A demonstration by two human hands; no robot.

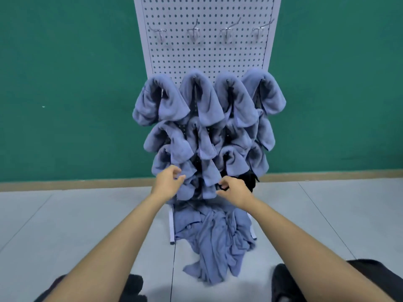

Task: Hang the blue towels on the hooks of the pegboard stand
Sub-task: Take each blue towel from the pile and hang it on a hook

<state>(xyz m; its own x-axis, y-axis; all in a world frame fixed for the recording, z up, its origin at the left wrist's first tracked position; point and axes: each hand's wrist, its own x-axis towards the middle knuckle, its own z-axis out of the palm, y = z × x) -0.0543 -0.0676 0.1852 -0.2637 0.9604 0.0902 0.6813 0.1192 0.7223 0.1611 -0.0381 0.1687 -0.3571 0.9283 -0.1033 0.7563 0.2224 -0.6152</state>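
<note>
Green wall (65, 83) above tan skirting (65, 185) and grey floor (65, 214)

A plain indoor workroom rather than a home is suggested: a flat green wall (65, 83), a wooden skirting board (87, 184), a pale grey tiled floor (65, 214) and a freestanding white pegboard stand (207, 57) are seen.

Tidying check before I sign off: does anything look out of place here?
Yes. A crumpled heap of blue towels lies on the floor at the foot of the pegboard stand, unhung, while the top four hooks are bare. Something black shows at the hung towels' lower right.
</note>
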